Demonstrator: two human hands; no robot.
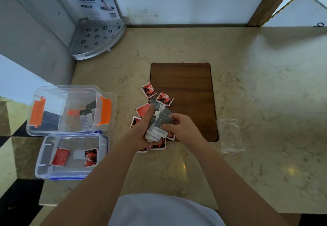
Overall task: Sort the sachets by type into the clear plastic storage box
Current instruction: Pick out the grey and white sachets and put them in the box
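- Two hands meet over a pile of sachets at the near-left corner of a wooden board (182, 84).
- My left hand (141, 133) curls around a fanned stack of grey sachets (155, 130), thumb stretched up.
- My right hand (182, 126) pinches the top grey sachet (163, 122), its long axis tilted, dotted end pointing away from me.
- Printing on it is too blurred to read.
- Red sachets (165, 99) lie scattered around.
- Left of me, an orange-clipped box (70, 91) holds grey sachets; a blue-clipped box (42, 171) holds red ones.
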